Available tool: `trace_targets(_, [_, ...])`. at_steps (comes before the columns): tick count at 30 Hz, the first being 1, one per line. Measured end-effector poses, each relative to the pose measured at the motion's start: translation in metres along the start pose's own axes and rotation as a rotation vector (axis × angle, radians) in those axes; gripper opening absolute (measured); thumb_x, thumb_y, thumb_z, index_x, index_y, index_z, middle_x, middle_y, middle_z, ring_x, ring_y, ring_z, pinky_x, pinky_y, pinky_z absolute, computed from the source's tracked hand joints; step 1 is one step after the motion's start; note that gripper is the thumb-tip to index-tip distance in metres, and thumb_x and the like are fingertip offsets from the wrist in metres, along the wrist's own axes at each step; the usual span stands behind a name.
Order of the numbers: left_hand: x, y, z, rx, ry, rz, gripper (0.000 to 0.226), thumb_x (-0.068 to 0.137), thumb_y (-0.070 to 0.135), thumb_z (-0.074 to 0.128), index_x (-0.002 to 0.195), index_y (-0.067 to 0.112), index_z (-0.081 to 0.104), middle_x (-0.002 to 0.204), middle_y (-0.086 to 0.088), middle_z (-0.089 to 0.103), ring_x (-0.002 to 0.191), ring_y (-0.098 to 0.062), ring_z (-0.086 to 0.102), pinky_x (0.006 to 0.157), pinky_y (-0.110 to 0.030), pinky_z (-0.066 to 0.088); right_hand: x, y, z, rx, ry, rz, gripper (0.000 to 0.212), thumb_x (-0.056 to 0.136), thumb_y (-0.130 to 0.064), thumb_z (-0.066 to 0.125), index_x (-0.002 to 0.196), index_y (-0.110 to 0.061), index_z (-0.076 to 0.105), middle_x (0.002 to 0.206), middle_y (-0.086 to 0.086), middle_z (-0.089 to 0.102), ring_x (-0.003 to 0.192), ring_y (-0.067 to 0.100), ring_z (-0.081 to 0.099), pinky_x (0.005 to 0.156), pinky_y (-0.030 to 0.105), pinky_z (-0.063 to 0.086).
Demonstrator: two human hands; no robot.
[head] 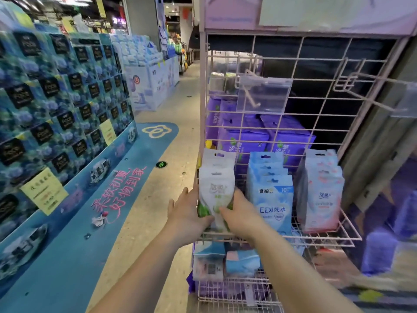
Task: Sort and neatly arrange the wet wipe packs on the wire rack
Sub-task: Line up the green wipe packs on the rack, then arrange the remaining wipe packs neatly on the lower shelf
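A pink wire rack [316, 123] stands in front of me with a shelf basket at waist height. On that shelf are three rows of upright wet wipe packs: white-and-green packs [217, 177] at the left, blue packs [272, 197] in the middle, pink-and-white packs [320, 195] at the right. My left hand [186, 213] grips the left side of the front white-and-green pack. My right hand [241, 213] holds its right side and lower front. The bottom of that pack is hidden behind my fingers.
Purple packs [246, 136] are stacked behind the rack's mesh. A lower basket [237, 290] holds several loose packs. Two bare hooks [361, 91] with clear price holders stick out above. A tall display of blue boxes [56, 109] lines the aisle on the left.
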State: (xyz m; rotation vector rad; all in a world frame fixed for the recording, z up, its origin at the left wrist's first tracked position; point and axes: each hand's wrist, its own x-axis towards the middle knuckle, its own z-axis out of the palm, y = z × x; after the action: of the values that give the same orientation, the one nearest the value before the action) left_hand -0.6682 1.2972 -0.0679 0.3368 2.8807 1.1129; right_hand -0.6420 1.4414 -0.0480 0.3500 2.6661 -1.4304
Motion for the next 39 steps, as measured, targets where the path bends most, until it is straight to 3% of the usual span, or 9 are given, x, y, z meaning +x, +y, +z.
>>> trace_targets(7, [0.007, 0.001, 0.007, 0.051, 0.091, -0.012, 0.078, 0.07, 0.037, 0.074, 0.135, 0.033, 0.031, 0.131, 0.014, 0.055, 0.128, -0.014, 0.047, 0.117, -0.053, 0.005, 0.005, 0.004, 0.008, 0.059, 0.123, -0.047, 0.068, 0.089, -0.009, 0.051, 0.148, -0.031, 0.025, 0.132, 0.002, 0.057, 0.117, 0.022, 0.055, 0.096, 0.031, 0.046])
trace_targets(13, [0.005, 0.001, 0.012, -0.058, 0.192, 0.069, 0.072, 0.061, 0.041, 0.076, 0.125, 0.034, 0.043, 0.112, 0.006, 0.064, 0.108, -0.022, 0.058, 0.091, -0.043, 0.047, 0.004, 0.007, 0.007, 0.038, 0.125, -0.005, 0.065, 0.088, -0.019, 0.056, 0.146, -0.028, 0.027, 0.127, 0.0, 0.061, 0.112, 0.021, 0.057, 0.096, 0.037, 0.049])
trace_targets(16, [-0.009, 0.005, 0.013, -0.122, 0.261, 0.064, 0.077, 0.069, 0.033, 0.078, 0.136, 0.024, 0.039, 0.128, -0.002, 0.054, 0.121, -0.024, 0.047, 0.093, -0.029, 0.037, -0.017, 0.007, 0.001, 0.053, 0.18, -0.11, 0.051, 0.09, -0.017, 0.052, 0.137, -0.024, 0.034, 0.121, 0.002, 0.063, 0.107, 0.021, 0.061, 0.094, 0.039, 0.051])
trace_targets(20, [-0.041, -0.004, 0.024, -0.154, 0.484, 0.032, 0.067, 0.076, 0.029, 0.075, 0.134, 0.018, 0.044, 0.127, 0.001, 0.05, 0.123, -0.02, 0.041, 0.103, -0.034, 0.033, -0.075, 0.035, 0.003, 0.208, 0.263, -0.225, 0.035, 0.092, -0.012, 0.058, 0.116, -0.037, 0.052, 0.107, -0.03, 0.063, 0.102, -0.016, 0.057, 0.086, 0.005, 0.044])
trace_targets(22, [-0.063, -0.009, 0.041, -0.19, 0.548, 0.167, 0.037, 0.079, 0.029, 0.067, 0.113, 0.018, 0.055, 0.103, 0.007, 0.053, 0.1, -0.016, 0.05, 0.088, -0.028, 0.041, -0.091, 0.071, 0.012, 0.192, 0.193, -0.124, 0.028, 0.089, -0.009, 0.063, 0.091, -0.037, 0.062, 0.084, -0.021, 0.071, 0.083, -0.008, 0.065, 0.074, 0.006, 0.047])
trace_targets(25, [-0.086, -0.016, 0.077, -0.215, 0.28, 0.24, 0.014, 0.079, 0.032, 0.059, 0.093, 0.032, 0.056, 0.085, 0.015, 0.054, 0.078, -0.006, 0.051, 0.07, -0.018, 0.042, -0.081, 0.141, 0.017, 0.226, 0.226, 0.141, 0.02, 0.084, -0.007, 0.068, 0.08, -0.027, 0.067, 0.074, -0.005, 0.073, 0.073, 0.015, 0.067, 0.071, 0.025, 0.053])
trace_targets(29, [-0.082, -0.018, 0.127, -0.278, -0.109, -0.021, 0.026, 0.08, 0.019, 0.07, 0.09, 0.038, 0.054, 0.092, 0.009, 0.06, 0.077, -0.007, 0.058, 0.068, -0.014, 0.045, -0.047, 0.199, -0.015, 0.197, 0.472, 0.401, 0.028, 0.084, -0.013, 0.066, 0.111, -0.014, 0.06, 0.101, 0.004, 0.07, 0.088, 0.026, 0.065, 0.079, 0.034, 0.05])
trace_targets(36, [-0.047, 0.013, 0.166, -0.056, -0.139, -0.049, 0.041, 0.086, 0.028, 0.063, 0.126, 0.023, 0.057, 0.125, -0.001, 0.056, 0.115, -0.017, 0.055, 0.095, -0.023, 0.041, 0.009, 0.227, -0.045, 0.406, 0.24, 0.667, 0.055, 0.071, -0.052, 0.075, 0.109, -0.014, 0.06, 0.076, 0.002, 0.056, 0.058, 0.015, 0.048, 0.054, 0.027, 0.04])
trace_targets(39, [-0.046, 0.014, 0.177, 0.006, -0.142, -0.099, 0.042, 0.084, 0.034, 0.063, 0.125, 0.027, 0.057, 0.125, -0.003, 0.055, 0.113, -0.023, 0.056, 0.094, -0.028, 0.044, 0.021, 0.226, -0.051, 0.46, 0.185, 0.636, 0.021, 0.082, -0.025, 0.072, 0.094, -0.011, 0.062, 0.075, 0.0, 0.056, 0.062, 0.012, 0.052, 0.057, 0.023, 0.046])
